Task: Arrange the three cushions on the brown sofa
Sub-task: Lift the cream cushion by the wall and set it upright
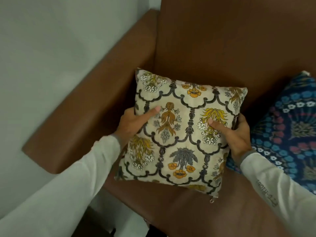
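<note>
A cream cushion (181, 134) printed with yellow, orange and grey flowers is held over the left end of the brown sofa (205, 48), near the corner of backrest and armrest. My left hand (133, 124) grips its left edge, thumb on the front. On its right edge sits my right hand (237, 134), thumb pressed into the fabric. A dark blue cushion (290, 134) with red and blue flowers lies on the seat to the right, partly cut off by the frame. No third cushion is in view.
The sofa's left armrest (89, 108) runs diagonally beside a pale wall (42, 57). The brown seat (196, 211) stretches below the cream cushion. Both my arms wear white long sleeves.
</note>
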